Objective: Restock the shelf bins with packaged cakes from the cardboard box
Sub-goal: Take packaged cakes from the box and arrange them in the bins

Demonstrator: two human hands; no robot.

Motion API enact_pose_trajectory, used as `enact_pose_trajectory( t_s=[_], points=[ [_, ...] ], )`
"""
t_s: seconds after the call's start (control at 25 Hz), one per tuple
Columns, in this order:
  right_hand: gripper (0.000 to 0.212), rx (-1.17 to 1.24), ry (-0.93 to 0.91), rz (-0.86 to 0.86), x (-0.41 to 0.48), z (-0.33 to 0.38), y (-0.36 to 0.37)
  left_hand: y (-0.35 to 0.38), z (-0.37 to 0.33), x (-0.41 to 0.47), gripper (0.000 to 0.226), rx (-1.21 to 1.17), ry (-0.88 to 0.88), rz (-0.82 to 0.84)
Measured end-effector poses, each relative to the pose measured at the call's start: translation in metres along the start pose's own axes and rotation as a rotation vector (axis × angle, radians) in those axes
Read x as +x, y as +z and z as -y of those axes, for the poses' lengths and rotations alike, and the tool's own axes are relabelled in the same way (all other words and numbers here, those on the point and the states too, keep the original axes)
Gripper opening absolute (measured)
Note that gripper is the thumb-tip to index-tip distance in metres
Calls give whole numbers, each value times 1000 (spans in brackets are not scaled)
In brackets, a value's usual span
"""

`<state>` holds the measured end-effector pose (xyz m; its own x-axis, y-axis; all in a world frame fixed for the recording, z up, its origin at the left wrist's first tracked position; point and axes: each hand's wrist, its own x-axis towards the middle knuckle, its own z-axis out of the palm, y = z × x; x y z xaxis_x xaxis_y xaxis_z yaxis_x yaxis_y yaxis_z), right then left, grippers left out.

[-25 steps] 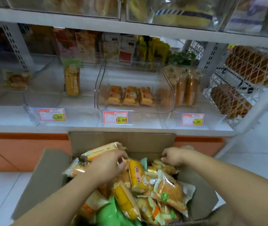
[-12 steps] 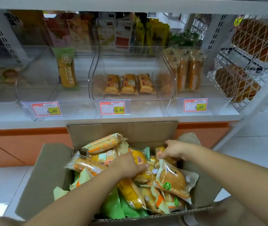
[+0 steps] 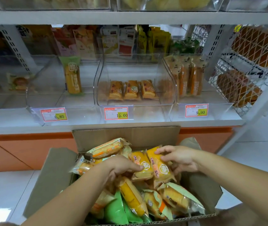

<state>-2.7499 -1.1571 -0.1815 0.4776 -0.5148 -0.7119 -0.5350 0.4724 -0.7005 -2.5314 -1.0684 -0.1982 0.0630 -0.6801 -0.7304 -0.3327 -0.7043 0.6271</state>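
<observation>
head view: my left hand (image 3: 120, 165) curls round one yellow cake pack (image 3: 144, 168) and my right hand (image 3: 179, 158) pinches a second pack (image 3: 160, 167) beside it, both atop the heaped cardboard box (image 3: 126, 136). barely begun, i judge (the middle bin (image 3: 167, 88) holds just three cakes).

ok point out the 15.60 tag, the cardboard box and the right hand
15.60 tag (image 3: 116, 113): head view, its middle
cardboard box (image 3: 126, 136): head view, far flap
right hand (image 3: 181, 158): head view, back of hand
</observation>
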Motion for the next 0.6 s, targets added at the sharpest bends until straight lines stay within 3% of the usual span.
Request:
enact_pose_trajectory(
  t_s=[0.04, 0.12, 0.24, 0.44, 0.6],
  points=[
    [34, 19, -27, 17, -5, 2, -1, -5, 0, -5, 38, -88, 22, 62],
    [40, 67, -75, 56, -18, 7, 0, -13, 0, -17, 35, -250, 47, 154],
    [29, 128, -147, 82, -36, 17, 7, -19, -6, -39, 27, -334, 70, 126],
    [21, 62, -333, 19, -65, 34, 29, -40, -21, -92, 69, -315, 205, 167],
    [22, 139, -519, 6, -81, 71, 40, -69, -35, -131, 59, -379, 374, 105]
  ],
)
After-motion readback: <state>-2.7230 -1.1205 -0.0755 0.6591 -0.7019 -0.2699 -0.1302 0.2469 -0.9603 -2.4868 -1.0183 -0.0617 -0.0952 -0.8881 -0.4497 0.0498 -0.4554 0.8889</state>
